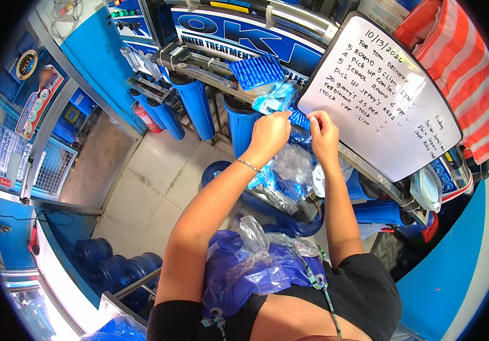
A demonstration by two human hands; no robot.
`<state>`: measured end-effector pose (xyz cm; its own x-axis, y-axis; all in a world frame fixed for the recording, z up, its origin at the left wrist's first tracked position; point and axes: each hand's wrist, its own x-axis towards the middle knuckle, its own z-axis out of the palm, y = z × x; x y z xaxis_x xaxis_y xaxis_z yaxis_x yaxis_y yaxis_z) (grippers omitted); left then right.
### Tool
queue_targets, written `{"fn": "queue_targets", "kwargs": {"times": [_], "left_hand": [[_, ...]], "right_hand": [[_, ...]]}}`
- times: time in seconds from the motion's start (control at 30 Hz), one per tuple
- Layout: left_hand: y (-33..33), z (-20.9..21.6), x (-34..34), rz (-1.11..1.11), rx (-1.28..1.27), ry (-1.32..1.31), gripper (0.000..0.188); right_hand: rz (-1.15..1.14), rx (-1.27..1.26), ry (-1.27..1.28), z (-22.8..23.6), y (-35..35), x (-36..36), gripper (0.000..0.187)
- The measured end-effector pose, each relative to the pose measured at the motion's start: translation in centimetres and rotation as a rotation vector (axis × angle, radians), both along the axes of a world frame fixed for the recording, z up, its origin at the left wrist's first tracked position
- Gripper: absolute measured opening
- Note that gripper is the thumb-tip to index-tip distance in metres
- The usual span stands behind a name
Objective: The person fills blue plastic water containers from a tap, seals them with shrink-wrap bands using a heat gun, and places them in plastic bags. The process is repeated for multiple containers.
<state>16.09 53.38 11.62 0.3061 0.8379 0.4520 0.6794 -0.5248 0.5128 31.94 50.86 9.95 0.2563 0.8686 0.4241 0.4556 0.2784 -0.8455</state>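
My left hand (268,134) and my right hand (323,133) are raised side by side in front of me, both pinching a small blue plastic seal (298,119) between their fingertips. Just below the hands lies a pile of clear and blue plastic wrappers (291,165). More blue seal packets (257,71) sit on the filter rack (199,61) above my left hand. A thin bracelet (248,165) circles my left wrist. A crumpled clear plastic bag (256,261) over blue material rests against my chest.
A whiteboard (381,96) with handwriting leans right of my hands. Blue filter housings (196,108) hang under the rack, a red extinguisher (148,119) beside them. Blue water jugs (114,267) stand at the lower left on the tiled floor (148,193). A red-and-white striped cloth (466,74) hangs at top right.
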Motion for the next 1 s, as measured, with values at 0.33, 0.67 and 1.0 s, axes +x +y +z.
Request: {"fn": "queue_targets", "kwargs": {"times": [0.33,0.67,1.0], "left_hand": [[-0.4,0.6,0.3,-0.095,0.099,0.024,0.023],[-0.4,0.0,0.3,-0.073,0.044,0.029,0.019],[-2.9,1.8,-2.1,-0.049,-0.078,-0.361,0.017]], "right_hand": [[-0.113,-0.023,-0.396,2.3,-3.0,0.5,0.022],[-0.155,0.015,-0.295,0.4,-1.5,-0.8,0.006],[0.347,-0.268,0.870,1.9,-2.5,0.2,0.007]]}}
